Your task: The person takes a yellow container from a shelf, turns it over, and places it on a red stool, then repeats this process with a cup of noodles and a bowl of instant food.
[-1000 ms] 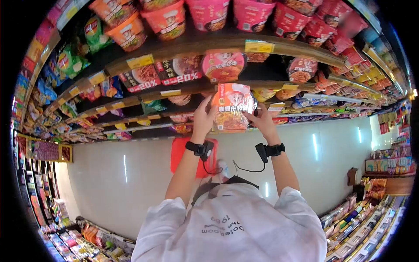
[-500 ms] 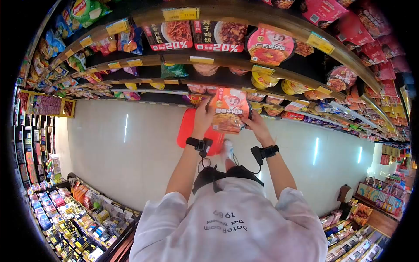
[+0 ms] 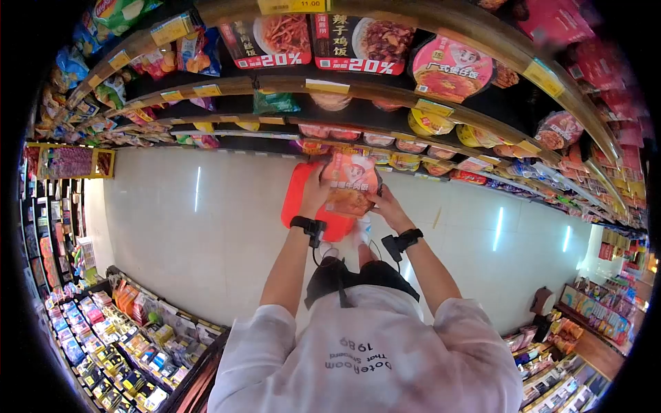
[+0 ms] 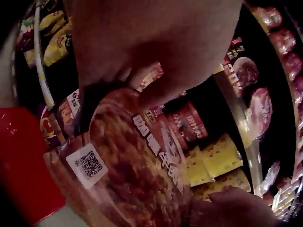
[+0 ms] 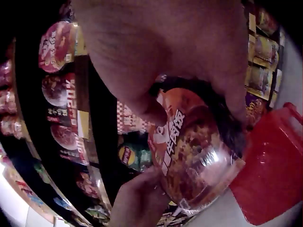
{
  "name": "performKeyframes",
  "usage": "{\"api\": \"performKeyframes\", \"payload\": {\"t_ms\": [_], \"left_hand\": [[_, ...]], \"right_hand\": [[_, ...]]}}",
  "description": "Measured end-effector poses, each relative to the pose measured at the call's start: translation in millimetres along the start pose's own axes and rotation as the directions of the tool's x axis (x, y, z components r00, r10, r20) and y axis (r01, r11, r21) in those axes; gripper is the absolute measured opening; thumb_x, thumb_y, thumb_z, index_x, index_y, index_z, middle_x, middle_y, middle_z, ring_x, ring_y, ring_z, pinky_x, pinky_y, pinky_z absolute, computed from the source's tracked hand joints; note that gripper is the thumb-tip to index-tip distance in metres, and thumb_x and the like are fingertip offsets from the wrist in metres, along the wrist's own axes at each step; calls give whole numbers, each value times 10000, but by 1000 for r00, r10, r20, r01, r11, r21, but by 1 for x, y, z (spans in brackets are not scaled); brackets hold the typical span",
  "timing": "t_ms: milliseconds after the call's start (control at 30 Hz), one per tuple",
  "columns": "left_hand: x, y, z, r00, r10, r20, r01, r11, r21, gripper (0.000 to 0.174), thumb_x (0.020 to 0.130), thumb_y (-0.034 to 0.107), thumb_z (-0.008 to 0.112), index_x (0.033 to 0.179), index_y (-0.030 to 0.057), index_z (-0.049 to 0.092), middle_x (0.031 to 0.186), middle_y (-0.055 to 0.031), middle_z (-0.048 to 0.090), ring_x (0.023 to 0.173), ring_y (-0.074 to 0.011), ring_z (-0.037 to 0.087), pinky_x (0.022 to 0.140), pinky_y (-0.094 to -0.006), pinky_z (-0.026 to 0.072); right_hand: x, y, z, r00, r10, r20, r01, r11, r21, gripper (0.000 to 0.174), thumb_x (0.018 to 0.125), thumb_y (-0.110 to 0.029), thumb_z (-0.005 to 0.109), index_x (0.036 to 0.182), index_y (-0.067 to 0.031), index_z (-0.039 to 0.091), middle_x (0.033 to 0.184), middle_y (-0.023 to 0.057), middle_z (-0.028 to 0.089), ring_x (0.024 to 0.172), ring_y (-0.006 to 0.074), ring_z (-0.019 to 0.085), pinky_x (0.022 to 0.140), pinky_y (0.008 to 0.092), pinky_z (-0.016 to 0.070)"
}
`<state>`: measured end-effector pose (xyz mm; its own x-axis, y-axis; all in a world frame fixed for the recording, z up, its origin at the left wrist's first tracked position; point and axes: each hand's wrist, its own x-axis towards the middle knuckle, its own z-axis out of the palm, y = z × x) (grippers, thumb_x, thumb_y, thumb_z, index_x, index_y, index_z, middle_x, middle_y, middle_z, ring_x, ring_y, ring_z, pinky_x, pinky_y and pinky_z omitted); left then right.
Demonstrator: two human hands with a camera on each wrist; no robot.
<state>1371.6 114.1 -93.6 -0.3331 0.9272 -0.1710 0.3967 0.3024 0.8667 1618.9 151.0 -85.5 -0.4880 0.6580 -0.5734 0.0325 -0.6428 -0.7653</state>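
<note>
Both hands hold a packaged instant rice bowl [image 3: 352, 180] with an orange printed sleeve, in front of the body and above the floor. My left hand [image 3: 315, 194] grips its left side, and in the left wrist view the thumb lies over the sleeve's edge near the lettering. On the opposite side, my right hand [image 3: 391, 208] holds the edge, thumb on top and fingers around the dark bowl [image 5: 227, 113]. Clear film shines over the food picture in the right wrist view. Below the hands, a red basket [image 3: 296, 199] stands on the floor, partly hidden by the left hand.
Curved-looking shelves cross the front, carrying boxed rice meals [image 3: 365, 45], a round pink-lidded bowl [image 3: 451, 69], yellow tubs [image 3: 430, 122] and chip bags [image 3: 120, 17]. Pale floor [image 3: 172, 227] lies between them and a goods display [image 3: 131, 344] behind at left. The feet stand beside the basket.
Both hands have brought the rice bowl away from the shelves, down and closer to the body, over the basket's edge. The head view has tilted downward and shifted. Both hands keep their grip.
</note>
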Motion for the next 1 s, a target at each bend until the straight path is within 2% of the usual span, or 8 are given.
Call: {"api": "performKeyframes", "payload": {"t_ms": [267,367,567,733,833,900,967,1000], "left_hand": [[6,-60,4,985,-120,122,107,989,106,426,873,161,598,1269,5,576,1208,-276,628,1152,-400,604,957,-440,483],[15,-117,16,965,-191,182,154,968,198,466,857,130,616,1307,30,556,1107,-212,675,1019,-359,662,877,-415,510],[27,-88,4,920,-283,271,233,951,202,429,861,169,625,1260,18,585,1082,-220,676,988,-329,669,830,-402,515],[30,-91,7,923,-275,268,284,959,5,390,881,180,624,1215,-19,595,1038,-139,683,894,-222,656,789,-354,518],[45,-130,9,867,-257,427,267,963,37,421,894,231,653,1228,-19,597,1031,-80,671,863,-160,625,783,-328,518],[43,-126,12,898,-319,303,328,944,23,574,808,249,770,1270,-34,581,1098,-156,692,982,-270,671,825,-392,532],[44,-139,12,893,-340,296,308,939,151,604,869,435,692,1257,-14,584,1154,-245,651,1082,-369,636,885,-432,513],[46,-166,17,908,-313,280,272,946,176,513,889,367,676,1238,0,590,1088,-188,671,995,-316,650,813,-401,516]], "right_hand": [[33,50,8,992,122,16,-122,992,-16,606,894,-282,696,1394,-108,401,1319,47,542,1201,187,541,982,441,473],[38,49,16,980,197,12,-195,978,-79,637,868,-312,714,1390,-100,418,1273,54,569,1170,185,558,959,422,483],[72,90,10,968,248,30,-248,969,-22,543,874,-246,685,1341,-66,476,1153,67,620,1029,189,628,855,355,540],[90,110,13,948,318,17,-318,948,-19,592,882,-246,692,1383,-56,441,1157,54,618,1011,182,631,757,347,564],[105,126,14,987,163,10,-164,984,71,701,892,-238,689,1483,-84,345,1163,43,615,981,174,631,741,352,564],[98,117,23,997,82,7,-82,989,125,784,901,-223,684,1547,-135,249,1169,36,610,961,174,625,735,350,561],[91,101,29,993,119,26,-120,989,91,819,905,-217,684,1568,-152,205,1176,42,611,971,179,616,754,348,552],[94,105,28,991,132,23,-132,991,35,809,905,-220,685,1560,-134,218,1177,51,616,983,182,614,776,346,544]]}}
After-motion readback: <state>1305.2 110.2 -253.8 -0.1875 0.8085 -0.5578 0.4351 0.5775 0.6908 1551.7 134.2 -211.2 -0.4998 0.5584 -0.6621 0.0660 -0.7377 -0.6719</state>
